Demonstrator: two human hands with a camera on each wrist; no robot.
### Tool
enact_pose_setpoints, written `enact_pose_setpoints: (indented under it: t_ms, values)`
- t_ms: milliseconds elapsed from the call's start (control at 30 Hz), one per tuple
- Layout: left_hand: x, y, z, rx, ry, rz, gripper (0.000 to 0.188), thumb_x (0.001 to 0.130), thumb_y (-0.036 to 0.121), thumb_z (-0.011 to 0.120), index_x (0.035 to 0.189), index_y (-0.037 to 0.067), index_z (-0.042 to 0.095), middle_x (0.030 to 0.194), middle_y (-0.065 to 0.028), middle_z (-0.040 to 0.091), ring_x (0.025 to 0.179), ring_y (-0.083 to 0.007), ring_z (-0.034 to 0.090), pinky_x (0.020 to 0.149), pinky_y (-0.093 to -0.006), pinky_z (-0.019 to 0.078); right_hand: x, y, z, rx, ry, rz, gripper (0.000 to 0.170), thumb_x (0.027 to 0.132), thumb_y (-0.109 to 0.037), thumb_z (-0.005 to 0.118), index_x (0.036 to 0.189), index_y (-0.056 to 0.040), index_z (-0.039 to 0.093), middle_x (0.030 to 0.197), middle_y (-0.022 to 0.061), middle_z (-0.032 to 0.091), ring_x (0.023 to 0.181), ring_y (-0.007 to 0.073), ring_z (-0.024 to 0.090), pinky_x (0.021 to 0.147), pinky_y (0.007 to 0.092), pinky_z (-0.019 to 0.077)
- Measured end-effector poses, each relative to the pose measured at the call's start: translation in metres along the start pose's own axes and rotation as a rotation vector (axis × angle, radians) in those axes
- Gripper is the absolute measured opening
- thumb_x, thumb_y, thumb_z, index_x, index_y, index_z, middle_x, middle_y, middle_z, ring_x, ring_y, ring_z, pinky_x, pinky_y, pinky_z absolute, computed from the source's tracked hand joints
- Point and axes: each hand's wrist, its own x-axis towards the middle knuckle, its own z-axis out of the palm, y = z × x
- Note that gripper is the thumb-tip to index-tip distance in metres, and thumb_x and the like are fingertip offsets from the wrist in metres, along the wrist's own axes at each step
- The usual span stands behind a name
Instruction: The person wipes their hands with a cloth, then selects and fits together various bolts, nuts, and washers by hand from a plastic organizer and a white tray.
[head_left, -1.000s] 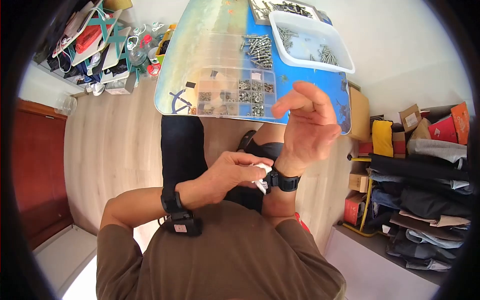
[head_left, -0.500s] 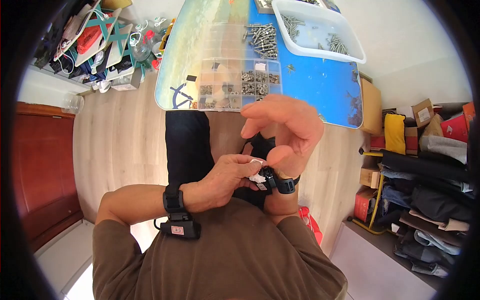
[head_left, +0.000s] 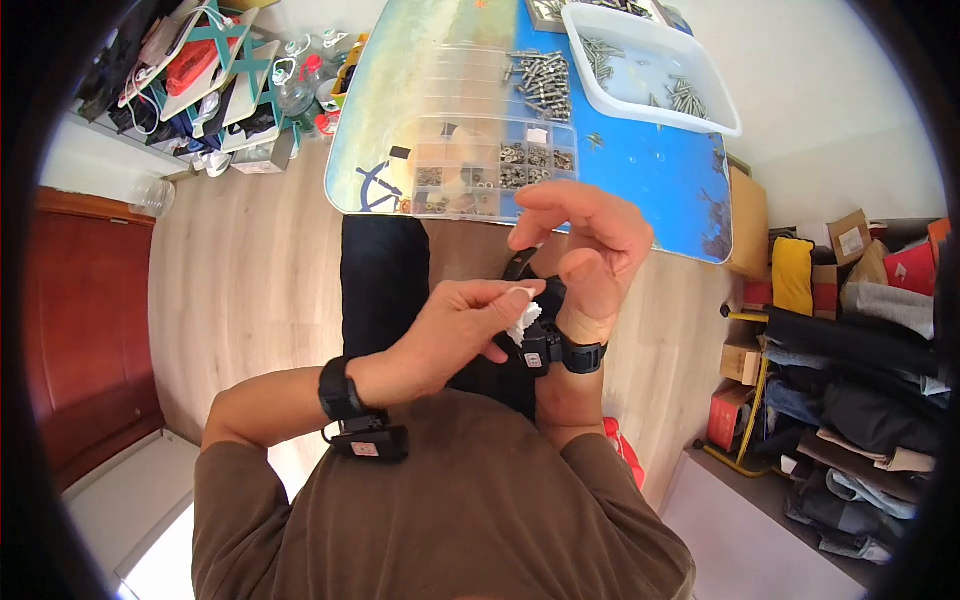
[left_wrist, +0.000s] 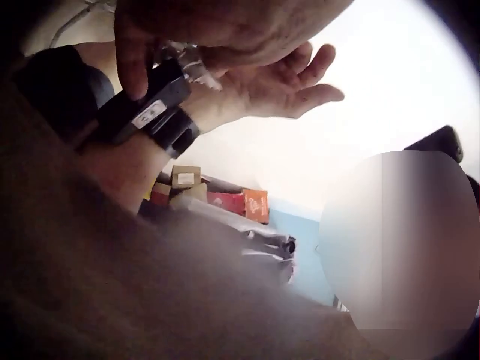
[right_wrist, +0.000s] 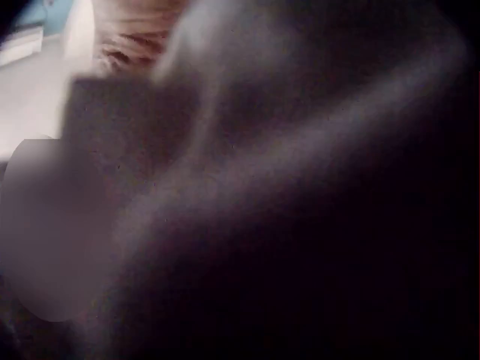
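Observation:
In the head view my left hand (head_left: 445, 330) pinches a small crumpled white cloth (head_left: 524, 322) with a jagged edge between thumb and fingers. The cloth lies against the black wrist camera (head_left: 538, 346) strapped to my right wrist. My right hand (head_left: 600, 235) is raised before the table edge, holding nothing, its fingers loosely bent. From the left wrist view, the left hand (left_wrist: 240, 26) reaches over that camera (left_wrist: 146, 105), with the cloth (left_wrist: 191, 64) beneath its fingers. The right wrist view is mostly dark and blurred, with creased skin (right_wrist: 142, 34) at the top.
On the table (head_left: 660, 190) sit a divided clear box (head_left: 490, 212) of nuts and washers, a pile of bolts (head_left: 542, 85) and a white tub (head_left: 725, 125) with more bolts. Folded clothes (head_left: 860, 370) are stacked at right. Shelves (head_left: 200, 100) and bottles (head_left: 292, 95) stand at left.
My right hand has turned and come lower, its fingers now bent toward the left. My left hand keeps its pinch on the cloth, shifting it at the right wrist camera.

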Motion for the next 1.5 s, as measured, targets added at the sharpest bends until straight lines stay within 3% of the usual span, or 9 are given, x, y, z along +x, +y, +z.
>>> enact_pose_setpoints:
  t_ms: [200,400,533,900,1100,1267,1333,1400,1500]
  values:
    - [0.002,-0.033,0.008,0.143,-0.099,0.145,0.045,0.106,0.031,0.054,0.138,0.000,0.059,0.090,0.0006,0.065,0.080,-0.0066,0.057,0.072,-0.0235,0.0543,0.002,0.003,0.004,0.038,-0.034,0.057,0.045,0.083,-0.035,0.074,0.104,0.0053,0.073,0.076,0.0097,0.071,0.069,0.0158,0.068,0.062,0.0261,0.0514]
    - [0.003,-0.028,0.000,0.470,-0.182,0.339,0.047,0.108,0.027,0.050,0.147,0.002,0.050,0.119,-0.0040,0.065,0.104,-0.0088,0.059,0.089,-0.0297,0.0532,0.011,0.021,-0.014,0.026,0.128,0.015,0.046,0.093,-0.041,0.071,0.105,0.0039,0.072,0.075,0.0082,0.069,0.069,0.0138,0.066,0.063,0.0258,0.0502]
    - [0.017,-0.026,0.000,0.063,-0.157,-0.034,0.051,0.109,0.031,0.046,0.153,0.005,0.041,0.129,-0.0028,0.060,0.112,-0.0115,0.057,0.097,-0.0346,0.0496,0.009,0.019,-0.003,0.028,0.210,0.014,0.041,0.091,-0.035,0.073,0.105,0.0034,0.073,0.073,0.0067,0.069,0.067,0.0112,0.064,0.062,0.0247,0.0486]
    - [0.016,-0.032,-0.013,-0.103,-0.210,-0.278,0.040,0.107,0.036,0.042,0.128,0.004,0.054,0.119,-0.0086,0.058,0.098,-0.0193,0.061,0.078,-0.0380,0.0555,0.007,0.008,0.031,-0.229,-0.282,-0.030,0.032,0.086,-0.029,0.074,0.099,0.0008,0.075,0.070,0.0067,0.070,0.065,0.0154,0.068,0.062,0.0266,0.0502]
    - [0.023,-0.039,-0.021,-0.039,-0.146,-0.303,0.041,0.105,0.034,0.052,0.125,-0.001,0.062,0.098,-0.0103,0.071,0.075,-0.0166,0.070,0.059,-0.0288,0.0571,0.000,-0.001,0.026,-0.251,-0.156,-0.025,0.024,0.072,-0.009,0.068,0.095,-0.0018,0.074,0.068,0.0068,0.068,0.060,0.0179,0.064,0.057,0.0288,0.0484]
    - [0.025,-0.027,-0.103,0.184,-0.096,-0.133,0.044,0.105,0.036,0.054,0.125,-0.001,0.063,0.081,-0.0036,0.066,0.064,-0.0102,0.064,0.047,-0.0236,0.0466,-0.007,-0.010,0.010,-0.406,-0.158,0.088,0.021,0.074,-0.014,0.069,0.090,-0.0007,0.073,0.067,0.0085,0.067,0.059,0.0209,0.065,0.056,0.0306,0.0474]
    - [0.015,-0.006,-0.153,0.186,0.174,-0.002,0.044,0.104,0.039,0.056,0.125,0.003,0.064,0.078,-0.0008,0.062,0.057,-0.0078,0.055,0.050,-0.0196,0.0411,-0.004,-0.005,0.001,-0.429,-0.253,0.089,0.022,0.078,-0.020,0.072,0.088,-0.0007,0.073,0.068,0.0090,0.068,0.060,0.0227,0.066,0.057,0.0316,0.0486]
    - [0.007,0.019,-0.212,0.276,0.046,-0.073,0.041,0.102,0.040,0.057,0.127,0.008,0.065,0.083,0.0002,0.064,0.060,-0.0058,0.050,0.053,-0.0178,0.0386,-0.002,-0.005,0.000,-0.518,-0.303,0.109,0.023,0.079,-0.022,0.075,0.087,-0.0009,0.073,0.070,0.0104,0.068,0.062,0.0254,0.067,0.058,0.0340,0.0503]
    - [-0.006,0.046,-0.261,0.320,0.387,0.093,0.043,0.100,0.045,0.059,0.125,0.011,0.065,0.091,0.0037,0.066,0.070,-0.0029,0.051,0.053,-0.0188,0.0361,0.007,-0.002,0.000,-0.660,-0.404,0.147,0.015,0.076,-0.014,0.077,0.082,-0.0014,0.073,0.069,0.0111,0.067,0.063,0.0284,0.067,0.059,0.0369,0.0515]
